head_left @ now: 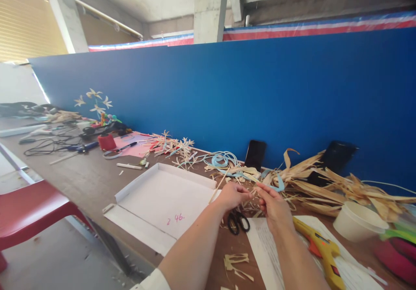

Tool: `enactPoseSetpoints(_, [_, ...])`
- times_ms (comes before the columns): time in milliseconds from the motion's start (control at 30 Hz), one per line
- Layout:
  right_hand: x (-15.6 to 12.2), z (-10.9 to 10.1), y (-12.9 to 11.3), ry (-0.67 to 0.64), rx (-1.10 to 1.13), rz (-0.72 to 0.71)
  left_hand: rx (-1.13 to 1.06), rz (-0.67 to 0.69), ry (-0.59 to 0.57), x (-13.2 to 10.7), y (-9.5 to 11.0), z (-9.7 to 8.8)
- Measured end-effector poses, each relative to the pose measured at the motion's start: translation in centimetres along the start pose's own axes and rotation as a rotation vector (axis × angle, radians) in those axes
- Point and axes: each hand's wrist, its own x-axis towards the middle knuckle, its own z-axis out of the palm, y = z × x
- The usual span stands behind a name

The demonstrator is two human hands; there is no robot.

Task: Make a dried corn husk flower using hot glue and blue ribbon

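Note:
My left hand [234, 195] and my right hand [272, 200] are close together over the table, fingers closed in a pinch. Between their fingertips is a thin pale strip [252, 191] that looks like dried husk; much of it is hidden by the fingers. A light blue strip [280, 183] shows just beyond my right fingers; whether it is held I cannot tell. Black-handled scissors [238, 223] lie below my hands, their blades mostly hidden. A thin pale stick [218, 187] slants behind my left hand, across the edge of a white box lid [156, 194].
Dried husks [351, 190] and a phone [255, 155] are along the blue partition [211, 95]. At right are a yellow glue gun [325, 251] on printed paper and a white tub [359, 223]. Husk flowers [182, 147] and a red chair [32, 212] are leftward.

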Motion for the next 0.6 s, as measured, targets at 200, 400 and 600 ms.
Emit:
enactPoseSetpoints(200, [0.14,0.11,0.06,0.012,0.002,-0.012,0.06,-0.021,0.011,0.01,0.05,-0.03])
enactPoseSetpoints(400, [0.08,0.04,0.11,-0.004,-0.064,-0.007,0.1,-0.038,0.063,-0.27,0.65,-0.29])
enactPoseSetpoints(600, [0.23,-0.08,0.16,0.005,-0.125,0.0,0.103,-0.054,0.078,-0.31,0.76,-0.35])
